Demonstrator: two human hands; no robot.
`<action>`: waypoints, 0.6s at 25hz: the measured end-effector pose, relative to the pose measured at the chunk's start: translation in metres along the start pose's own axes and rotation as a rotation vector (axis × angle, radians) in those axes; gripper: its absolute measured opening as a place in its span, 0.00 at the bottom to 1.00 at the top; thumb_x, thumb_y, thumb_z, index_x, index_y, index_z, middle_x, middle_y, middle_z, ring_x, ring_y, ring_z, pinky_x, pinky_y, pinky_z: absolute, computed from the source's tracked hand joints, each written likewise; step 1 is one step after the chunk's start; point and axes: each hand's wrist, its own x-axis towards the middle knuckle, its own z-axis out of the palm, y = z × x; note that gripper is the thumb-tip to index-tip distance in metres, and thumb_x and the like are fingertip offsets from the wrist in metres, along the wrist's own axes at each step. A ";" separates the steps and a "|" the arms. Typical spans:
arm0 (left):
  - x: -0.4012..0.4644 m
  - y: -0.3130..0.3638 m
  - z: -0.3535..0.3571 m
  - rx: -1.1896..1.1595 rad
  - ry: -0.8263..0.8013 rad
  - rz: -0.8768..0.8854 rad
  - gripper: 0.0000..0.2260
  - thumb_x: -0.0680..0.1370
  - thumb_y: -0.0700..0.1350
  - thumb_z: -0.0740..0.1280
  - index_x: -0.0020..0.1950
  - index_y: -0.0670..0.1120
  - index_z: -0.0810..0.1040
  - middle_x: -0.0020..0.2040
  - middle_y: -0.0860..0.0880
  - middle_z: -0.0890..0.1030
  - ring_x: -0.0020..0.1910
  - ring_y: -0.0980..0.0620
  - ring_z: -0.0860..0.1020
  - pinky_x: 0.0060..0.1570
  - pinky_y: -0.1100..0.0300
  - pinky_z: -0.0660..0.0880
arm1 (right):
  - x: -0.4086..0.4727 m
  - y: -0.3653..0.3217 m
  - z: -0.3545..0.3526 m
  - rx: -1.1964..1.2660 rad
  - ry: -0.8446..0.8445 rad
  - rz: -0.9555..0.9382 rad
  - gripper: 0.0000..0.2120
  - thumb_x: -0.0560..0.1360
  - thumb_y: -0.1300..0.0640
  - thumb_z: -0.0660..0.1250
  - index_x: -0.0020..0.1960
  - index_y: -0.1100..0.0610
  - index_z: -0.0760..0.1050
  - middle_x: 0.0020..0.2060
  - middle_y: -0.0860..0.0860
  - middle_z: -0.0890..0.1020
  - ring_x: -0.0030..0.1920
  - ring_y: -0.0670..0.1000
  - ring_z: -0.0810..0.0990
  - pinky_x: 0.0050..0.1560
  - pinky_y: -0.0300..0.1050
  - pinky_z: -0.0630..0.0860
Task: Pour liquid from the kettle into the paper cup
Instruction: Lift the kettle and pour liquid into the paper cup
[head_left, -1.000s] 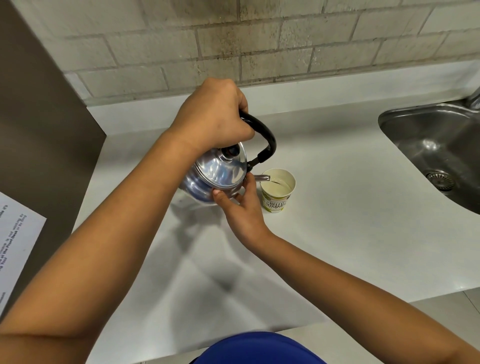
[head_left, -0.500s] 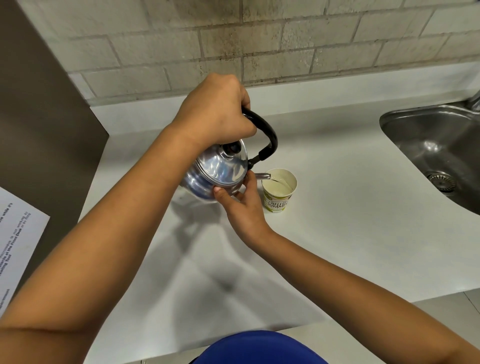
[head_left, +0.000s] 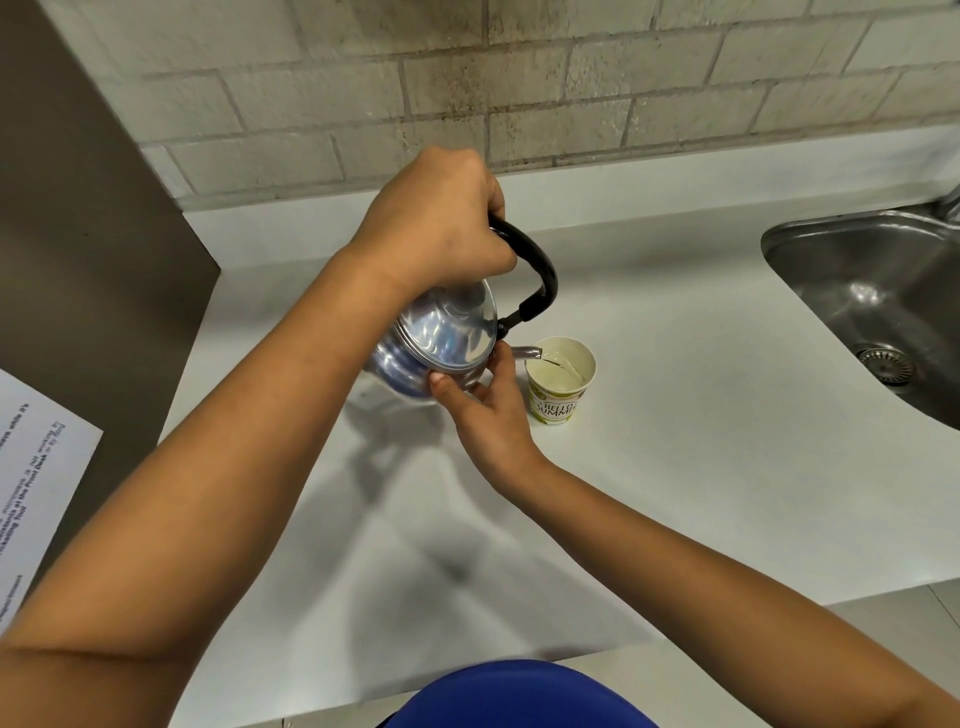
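looks like a small kitchenette: white countertop (head_left: 675, 467) with a steel sink (head_left: 857, 291) set in, painted brick wall (head_left: 519, 78) behind, printed notice (head_left: 31, 493) stuck at left

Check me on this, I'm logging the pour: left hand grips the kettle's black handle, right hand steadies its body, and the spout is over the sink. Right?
Not quite. In the head view the spout is over the paper cup, not the sink. The rest holds: left hand on the kettle handle, right hand steadying its body.

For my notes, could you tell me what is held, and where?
The kettle: left hand on its black handle, right hand at its lid rim.
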 end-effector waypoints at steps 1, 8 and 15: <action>0.000 0.000 0.000 -0.001 -0.001 -0.001 0.02 0.64 0.43 0.69 0.32 0.49 0.78 0.26 0.50 0.72 0.26 0.53 0.70 0.24 0.65 0.63 | 0.000 0.000 0.000 -0.002 -0.001 0.000 0.36 0.65 0.54 0.69 0.70 0.54 0.58 0.66 0.58 0.73 0.64 0.56 0.74 0.69 0.58 0.69; 0.002 0.001 0.000 0.016 0.001 0.012 0.01 0.64 0.43 0.69 0.33 0.48 0.79 0.26 0.51 0.71 0.26 0.54 0.70 0.24 0.65 0.62 | 0.002 0.001 0.001 0.005 0.005 -0.002 0.38 0.64 0.53 0.68 0.70 0.54 0.58 0.67 0.57 0.73 0.65 0.56 0.73 0.69 0.58 0.68; 0.002 0.002 0.001 0.031 -0.002 0.026 0.01 0.64 0.43 0.69 0.33 0.49 0.78 0.26 0.51 0.71 0.26 0.54 0.70 0.24 0.65 0.61 | 0.002 0.001 0.001 0.007 0.002 0.005 0.37 0.64 0.53 0.69 0.70 0.54 0.59 0.67 0.57 0.73 0.65 0.56 0.74 0.69 0.58 0.68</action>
